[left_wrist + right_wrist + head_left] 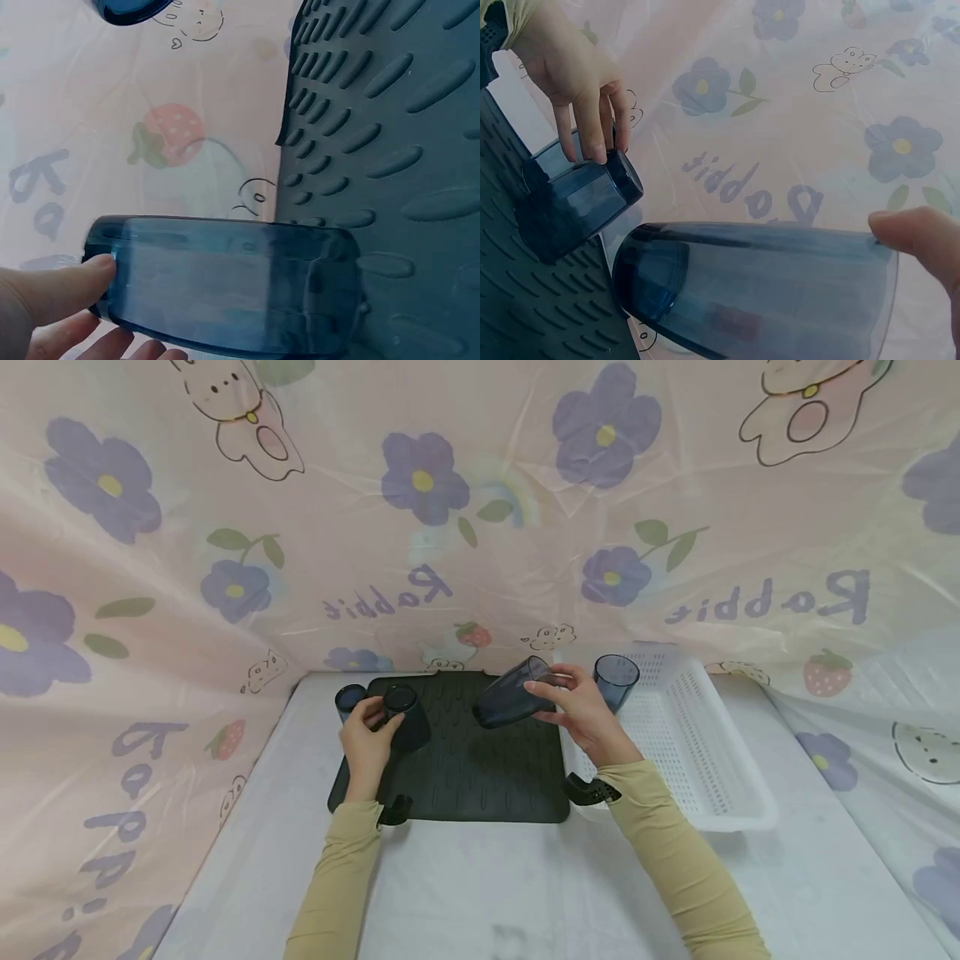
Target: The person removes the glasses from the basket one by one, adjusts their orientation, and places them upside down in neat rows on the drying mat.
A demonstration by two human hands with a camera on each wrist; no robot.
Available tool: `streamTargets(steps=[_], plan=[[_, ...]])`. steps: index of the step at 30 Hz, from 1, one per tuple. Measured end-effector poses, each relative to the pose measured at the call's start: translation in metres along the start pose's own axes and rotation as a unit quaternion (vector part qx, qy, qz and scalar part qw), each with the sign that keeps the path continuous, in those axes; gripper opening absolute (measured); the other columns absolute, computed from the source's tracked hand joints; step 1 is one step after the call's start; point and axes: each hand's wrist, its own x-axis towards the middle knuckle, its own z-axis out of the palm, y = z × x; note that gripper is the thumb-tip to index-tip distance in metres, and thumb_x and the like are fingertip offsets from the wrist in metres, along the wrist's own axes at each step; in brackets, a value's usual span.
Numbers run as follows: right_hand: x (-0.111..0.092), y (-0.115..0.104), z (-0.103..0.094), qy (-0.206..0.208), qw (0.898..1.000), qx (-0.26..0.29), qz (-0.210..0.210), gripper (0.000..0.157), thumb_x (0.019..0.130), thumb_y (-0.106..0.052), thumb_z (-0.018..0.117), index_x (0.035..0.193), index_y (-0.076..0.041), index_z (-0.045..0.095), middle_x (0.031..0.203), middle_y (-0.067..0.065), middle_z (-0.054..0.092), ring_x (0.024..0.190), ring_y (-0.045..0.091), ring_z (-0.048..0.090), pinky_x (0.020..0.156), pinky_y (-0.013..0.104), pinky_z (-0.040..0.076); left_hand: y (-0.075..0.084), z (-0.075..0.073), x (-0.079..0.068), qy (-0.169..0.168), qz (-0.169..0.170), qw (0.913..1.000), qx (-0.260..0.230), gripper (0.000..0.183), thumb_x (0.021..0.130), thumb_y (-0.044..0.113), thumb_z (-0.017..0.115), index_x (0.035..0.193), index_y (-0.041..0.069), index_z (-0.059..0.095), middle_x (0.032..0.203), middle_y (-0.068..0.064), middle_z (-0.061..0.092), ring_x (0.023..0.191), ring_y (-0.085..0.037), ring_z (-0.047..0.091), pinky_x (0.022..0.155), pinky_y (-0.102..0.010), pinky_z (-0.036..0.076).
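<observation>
My left hand (367,743) pinches the upper end of a dark blue glass (408,727), which stands upside down on a black ridged drying mat (480,785). Its thumb lies against the glass's thick base in the left wrist view. Just behind this hand, another blue glass (350,699) shows at the mat's back left. My right hand (588,714) grips a third blue glass (513,693) near its rim. That glass is tilted over the mat's right part, its base pointing down and to the left.
A white perforated plastic basket (738,768) stands right of the mat, with one more blue glass (617,683) at its back left, behind my right hand. A patterned sheet (517,543) hangs along the back and sides of the white table (480,893).
</observation>
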Motion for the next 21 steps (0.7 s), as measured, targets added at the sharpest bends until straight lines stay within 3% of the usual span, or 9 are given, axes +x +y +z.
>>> streamTargets(steps=[9, 15, 21], plan=[[0.000, 0.001, -0.001, -0.003, 1.000, 0.004, -0.006, 0.073, 0.088, -0.008, 0.069, 0.146, -0.005, 0.025, 0.135, 0.018, 0.033, 0.114, 0.028, 0.046, 0.085, 0.049, 0.053, 0.021, -0.003, -0.006, 0.009, 0.040, 0.9987, -0.030, 0.036, 0.082, 0.007, 0.076, 0.115, -0.001, 0.064, 0.110, -0.018, 0.063, 0.099, -0.031, 0.062, 0.084, -0.041, 0.054], [0.000, 0.001, -0.001, -0.001, 1.000, 0.003, -0.007, 0.073, 0.087, -0.008, 0.070, 0.145, -0.004, 0.025, 0.135, 0.018, 0.034, 0.113, 0.027, 0.046, 0.084, 0.049, 0.053, 0.046, -0.001, -0.016, -0.030, 0.052, 0.9935, -0.097, 0.036, 0.084, 0.010, 0.075, 0.116, -0.002, 0.064, 0.114, -0.022, 0.061, 0.104, -0.037, 0.060, 0.089, -0.045, 0.051], [0.000, 0.000, -0.001, -0.005, 1.000, 0.011, -0.012, 0.074, 0.088, -0.007, 0.068, 0.146, -0.003, 0.023, 0.135, 0.017, 0.033, 0.111, 0.026, 0.047, 0.087, 0.050, 0.051, 0.081, -0.001, -0.026, -0.068, 0.060, 0.9901, -0.107, 0.035, 0.087, 0.004, 0.071, 0.118, -0.007, 0.061, 0.118, -0.030, 0.057, 0.109, -0.045, 0.056, 0.091, -0.054, 0.047]])
